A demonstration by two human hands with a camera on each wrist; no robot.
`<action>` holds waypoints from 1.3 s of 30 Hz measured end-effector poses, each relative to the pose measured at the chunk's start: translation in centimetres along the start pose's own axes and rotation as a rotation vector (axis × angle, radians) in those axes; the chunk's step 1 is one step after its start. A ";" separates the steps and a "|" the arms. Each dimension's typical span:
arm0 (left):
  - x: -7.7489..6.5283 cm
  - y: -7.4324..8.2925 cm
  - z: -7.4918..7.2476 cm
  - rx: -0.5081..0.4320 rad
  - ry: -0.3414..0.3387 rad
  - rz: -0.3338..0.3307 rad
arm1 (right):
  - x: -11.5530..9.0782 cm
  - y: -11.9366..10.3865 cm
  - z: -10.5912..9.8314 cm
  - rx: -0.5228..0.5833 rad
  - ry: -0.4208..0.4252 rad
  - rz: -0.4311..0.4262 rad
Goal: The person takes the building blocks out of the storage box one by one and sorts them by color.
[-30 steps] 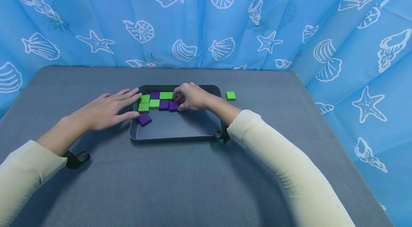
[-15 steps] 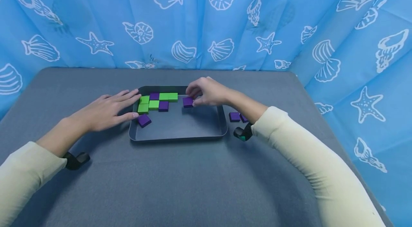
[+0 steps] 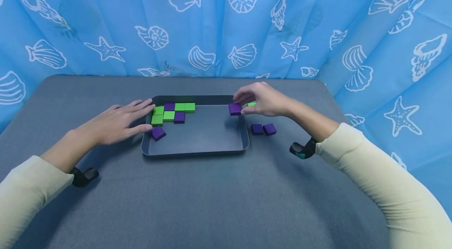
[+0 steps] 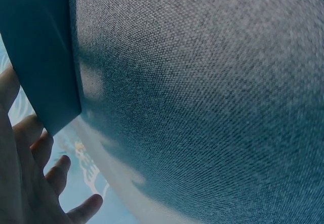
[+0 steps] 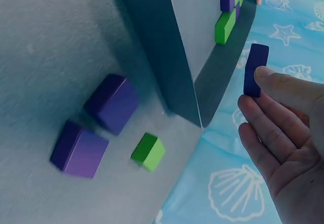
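Note:
In the head view my right hand [image 3: 267,99] pinches a purple square block [image 3: 234,109] over the right side of a dark tray [image 3: 197,154]. The right wrist view shows that purple block [image 5: 255,70] raised above the tray's rim, between thumb and fingertips. My left hand [image 3: 116,122] lies with straight fingers at the tray's left rim. Inside the tray's far left part, green blocks [image 3: 168,116] and purple blocks [image 3: 179,118] form two rows. A lone purple block [image 3: 158,133] sits turned at an angle near the left thumb.
Right of the tray, two purple blocks [image 3: 263,129] lie on the grey table [image 3: 212,202]. A green block [image 3: 251,104] beyond them is partly hidden by the right hand. A blue shell-patterned curtain [image 3: 219,17] hangs behind the table and along its right side.
My right hand has lifted a purple block from the right end of the nearer row and carried it rightward to the tray's right rim. The left hand has stayed put.

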State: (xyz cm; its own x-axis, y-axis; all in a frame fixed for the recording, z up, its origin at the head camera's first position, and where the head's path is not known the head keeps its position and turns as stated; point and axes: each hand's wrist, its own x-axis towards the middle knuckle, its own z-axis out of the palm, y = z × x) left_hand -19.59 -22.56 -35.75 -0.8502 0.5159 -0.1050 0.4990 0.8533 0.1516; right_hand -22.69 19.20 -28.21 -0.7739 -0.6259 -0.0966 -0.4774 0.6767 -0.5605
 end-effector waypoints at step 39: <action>-0.1 0.2 -0.3 0.011 0.001 0.024 | -11.0 11.5 0.3 0.030 0.093 0.185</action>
State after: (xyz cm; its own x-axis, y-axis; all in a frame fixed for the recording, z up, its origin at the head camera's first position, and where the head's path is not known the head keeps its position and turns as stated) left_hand -19.49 -22.44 -35.43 -0.8384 0.5357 -0.1006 0.5207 0.8417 0.1432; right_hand -19.55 33.81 -33.83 -0.8830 -0.4526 -0.1245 -0.3120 0.7639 -0.5649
